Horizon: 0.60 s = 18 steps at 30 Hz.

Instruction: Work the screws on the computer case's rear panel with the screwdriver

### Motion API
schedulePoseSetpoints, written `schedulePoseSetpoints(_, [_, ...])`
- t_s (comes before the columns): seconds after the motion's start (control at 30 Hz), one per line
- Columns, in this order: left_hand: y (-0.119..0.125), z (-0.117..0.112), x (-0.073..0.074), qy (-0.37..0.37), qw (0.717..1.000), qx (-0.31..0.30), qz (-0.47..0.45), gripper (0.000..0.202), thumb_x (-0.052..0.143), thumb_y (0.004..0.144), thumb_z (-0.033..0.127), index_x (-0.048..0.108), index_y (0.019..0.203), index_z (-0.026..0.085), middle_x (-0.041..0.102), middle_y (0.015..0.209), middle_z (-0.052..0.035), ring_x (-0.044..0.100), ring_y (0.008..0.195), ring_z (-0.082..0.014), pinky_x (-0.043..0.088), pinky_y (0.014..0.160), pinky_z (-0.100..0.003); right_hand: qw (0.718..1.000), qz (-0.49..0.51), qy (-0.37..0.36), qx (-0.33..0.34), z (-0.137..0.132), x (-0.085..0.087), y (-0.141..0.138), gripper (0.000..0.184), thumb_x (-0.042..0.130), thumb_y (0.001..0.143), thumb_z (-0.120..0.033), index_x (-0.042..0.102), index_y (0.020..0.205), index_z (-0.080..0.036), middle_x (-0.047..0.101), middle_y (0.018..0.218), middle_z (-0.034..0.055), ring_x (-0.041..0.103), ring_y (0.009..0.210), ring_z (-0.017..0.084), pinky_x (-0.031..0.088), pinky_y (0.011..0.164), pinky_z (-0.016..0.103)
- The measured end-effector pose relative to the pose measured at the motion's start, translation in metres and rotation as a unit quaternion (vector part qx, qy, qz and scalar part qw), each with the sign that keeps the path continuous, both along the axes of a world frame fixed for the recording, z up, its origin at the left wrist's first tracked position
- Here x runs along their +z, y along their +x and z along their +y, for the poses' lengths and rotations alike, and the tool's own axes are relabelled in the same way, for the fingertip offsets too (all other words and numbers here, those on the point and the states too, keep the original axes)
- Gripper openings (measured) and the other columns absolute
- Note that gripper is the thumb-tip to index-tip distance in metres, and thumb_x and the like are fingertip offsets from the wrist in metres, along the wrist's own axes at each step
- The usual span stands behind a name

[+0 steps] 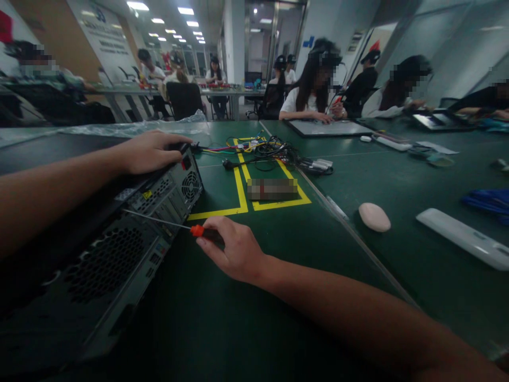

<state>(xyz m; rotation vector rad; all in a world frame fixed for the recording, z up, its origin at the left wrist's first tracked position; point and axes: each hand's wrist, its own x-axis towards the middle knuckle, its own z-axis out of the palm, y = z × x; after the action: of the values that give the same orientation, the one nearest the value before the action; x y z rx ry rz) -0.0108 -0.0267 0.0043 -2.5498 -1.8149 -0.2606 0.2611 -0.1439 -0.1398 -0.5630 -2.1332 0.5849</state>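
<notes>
A black desktop computer case lies on its side on the green table, its vented rear panel facing me. My left hand rests on the case's upper far corner, fingers curled over the edge. My right hand is closed round the red-and-black handle of a screwdriver. The thin metal shaft points left, its tip at the rear panel.
A tangle of coloured cables lies beyond yellow tape lines. A white mouse and a white keyboard sit to the right. Several people work at tables behind; a laptop lies before one.
</notes>
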Motion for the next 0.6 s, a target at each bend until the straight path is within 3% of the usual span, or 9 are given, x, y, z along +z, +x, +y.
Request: schedulePoseSetpoints(0.6, [0.0003,-0.0002,-0.0008,0.006,1.000,0.000,0.012,0.082,0.042,0.088,0.059,0.059,0.154,0.014,0.069,0.138,-0.0164,0.063,0.126,-0.0374,0.045,0.112,-0.050,1.000,-0.023,-0.011,-0.009,-0.0005,0.0036,0.0012,0.028,0.057,0.108,-0.043,0.060,0.124,-0.020,0.074,0.115,0.0083,0.073,0.092,0.019,0.060,0.081,0.033])
